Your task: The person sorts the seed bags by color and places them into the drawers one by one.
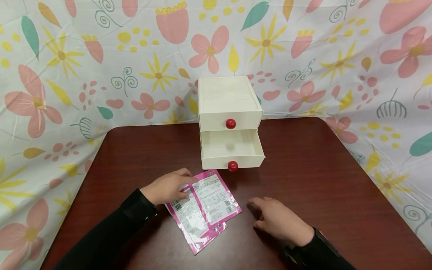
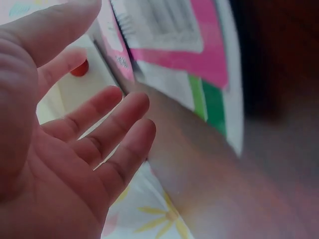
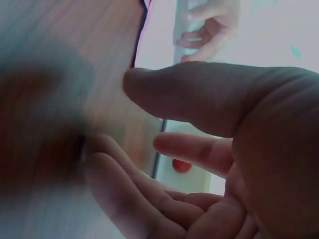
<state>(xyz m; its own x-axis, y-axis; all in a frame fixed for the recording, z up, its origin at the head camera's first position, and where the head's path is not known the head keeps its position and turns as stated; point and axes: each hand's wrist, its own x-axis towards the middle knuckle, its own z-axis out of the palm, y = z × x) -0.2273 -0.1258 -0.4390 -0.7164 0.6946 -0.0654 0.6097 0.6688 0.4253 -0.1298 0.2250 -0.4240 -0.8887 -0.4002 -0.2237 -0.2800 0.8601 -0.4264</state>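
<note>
Two flat, shiny pink-edged packets overlap on the table, their printed white labels facing up. The upper packet [image 1: 216, 198] has a barcode near its lower right corner and partly covers the lower packet [image 1: 189, 219], which shows a QR code. My left hand [image 1: 170, 186] is over the packets' left edges with thumb and fingers apart; the left wrist view shows nothing gripped in it. Whether its fingertips touch a packet is hard to tell. To the right of the packets, my right hand [image 1: 278, 219] is low over the table, fingers loosely bent and holding nothing.
Behind the packets stands a cream two-drawer box [image 1: 229, 95] with red knobs. Its upper drawer [image 1: 212, 122] is closed; the lower drawer [image 1: 216, 162] is pulled out toward me. The dark brown table [image 1: 141, 153] meets a flower-patterned cloth [image 1: 114, 48] at the back and sides.
</note>
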